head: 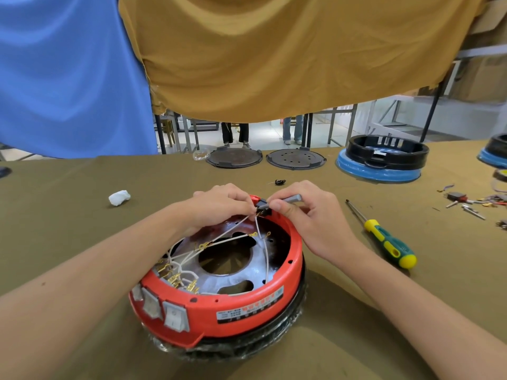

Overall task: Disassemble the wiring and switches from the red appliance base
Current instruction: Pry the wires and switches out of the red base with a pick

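— Red plastic, that is the appliance base (241, 305); it lies upside down in the middle of the olive cloth on the table (68, 215), directly in front of the person. How far is the work, do you think?

— Not far, I would judge. The white wires (233, 238) are mostly in place and run across the inside, with brass terminals (175, 278) crowded at the near left rim. Two rocker switches (162, 311) sit in the outer wall, not yet taken out.

— And the hands?

— Both are at the far rim. The left hand (219, 204) pinches a small black connector (262, 204) together with some wire. The right hand (307, 212) grips a thin grey tool (292, 199) whose tip goes to that same part. So one connection is in hand now; all the rest of the wiring and both switches are left.

— Is there room to move?

— Enough on both sides. At the right, a yellow-green screwdriver (384, 234) lies near the right wrist, and further right a heap of loose small parts (472, 201), perhaps removed earlier pieces, I cannot tell. At the left only a white crumpled wad (119, 198), well apart. At the far edge of the table stand two dark round plates (263, 158) and a blue-and-black base (381, 160), away from the hands. The rim of the base is high, so the wires must come up over it.
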`<state>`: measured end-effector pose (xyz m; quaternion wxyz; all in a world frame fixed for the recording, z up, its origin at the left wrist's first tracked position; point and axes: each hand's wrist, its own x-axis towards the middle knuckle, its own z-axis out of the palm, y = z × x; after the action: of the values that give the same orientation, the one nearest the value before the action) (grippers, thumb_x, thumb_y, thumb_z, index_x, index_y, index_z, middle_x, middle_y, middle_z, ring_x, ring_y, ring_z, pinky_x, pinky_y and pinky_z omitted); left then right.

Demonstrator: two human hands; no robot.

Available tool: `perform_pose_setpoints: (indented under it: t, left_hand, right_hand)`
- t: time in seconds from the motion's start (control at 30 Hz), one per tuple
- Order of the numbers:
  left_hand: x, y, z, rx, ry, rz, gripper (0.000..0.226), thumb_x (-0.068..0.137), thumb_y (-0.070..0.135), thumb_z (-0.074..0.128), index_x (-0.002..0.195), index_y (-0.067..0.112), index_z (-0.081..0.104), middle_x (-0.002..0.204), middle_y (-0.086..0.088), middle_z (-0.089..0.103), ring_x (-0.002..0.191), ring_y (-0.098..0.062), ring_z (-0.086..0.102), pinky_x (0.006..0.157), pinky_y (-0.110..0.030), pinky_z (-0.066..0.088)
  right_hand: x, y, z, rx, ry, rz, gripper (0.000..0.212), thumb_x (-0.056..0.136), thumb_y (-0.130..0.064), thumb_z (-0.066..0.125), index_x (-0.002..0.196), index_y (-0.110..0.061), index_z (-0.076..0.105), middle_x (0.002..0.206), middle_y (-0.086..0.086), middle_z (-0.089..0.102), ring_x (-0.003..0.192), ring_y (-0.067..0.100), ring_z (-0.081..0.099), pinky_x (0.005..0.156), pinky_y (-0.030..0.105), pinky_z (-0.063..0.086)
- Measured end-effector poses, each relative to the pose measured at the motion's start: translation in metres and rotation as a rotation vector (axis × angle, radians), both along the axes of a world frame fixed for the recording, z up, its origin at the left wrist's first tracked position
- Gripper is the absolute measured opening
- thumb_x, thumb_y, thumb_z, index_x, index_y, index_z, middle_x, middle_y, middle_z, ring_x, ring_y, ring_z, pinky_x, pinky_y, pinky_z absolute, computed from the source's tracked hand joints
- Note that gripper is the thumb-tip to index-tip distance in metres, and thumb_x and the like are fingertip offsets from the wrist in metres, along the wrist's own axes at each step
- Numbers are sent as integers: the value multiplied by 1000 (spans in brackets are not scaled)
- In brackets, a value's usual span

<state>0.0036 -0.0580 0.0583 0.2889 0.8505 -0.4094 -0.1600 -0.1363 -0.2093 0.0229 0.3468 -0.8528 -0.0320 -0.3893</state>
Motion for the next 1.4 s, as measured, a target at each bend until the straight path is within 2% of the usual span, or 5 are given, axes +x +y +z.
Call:
perform_pose_setpoints:
  t: [0.2,0.4,0.53,0.97,1.4]
  left_hand:
    - [1,0,-2,15,-50,1,19,91,45,59,75,45,70,115,20,53,119,-16,47,111,-50,25]
    - [1,0,0,36,-38,-19,16,83,52,59,77,43,70,116,20,52,118,-16,47,111,-51,25]
    - [-1,0,2,38,-16,-19,24,70,57,54,75,41,70,116,20,51,120,-17,46,112,-51,25]
    - [1,1,1,55,-25,-36,22,93,43,57,75,41,71,118,19,49,122,-20,43,112,-52,24]
    - [-2,1,4,29,11,-38,19,71,51,57,70,38,72,113,17,53,122,-21,46,112,-50,27]
  right_hand:
    - [0,-2,2,-82,-4,-6,8,90,-23,71,93,-20,78,89,-11,71,94,9,61,81,21,46]
    - [0,-3,-1,184,20,34,7,90,-16,71,93,-17,77,92,-6,73,94,10,66,84,27,51]
    - [-1,-4,1,193,17,45,7,90,-13,70,92,-14,77,93,-3,73,91,6,66,83,16,48]
    - [-6,-4,6,-256,34,-26,14,90,-23,70,101,-18,78,92,-13,68,93,3,59,82,11,44]
    - [-4,-5,3,222,62,83,11,89,-9,69,96,-5,76,91,-2,75,87,2,67,79,11,48]
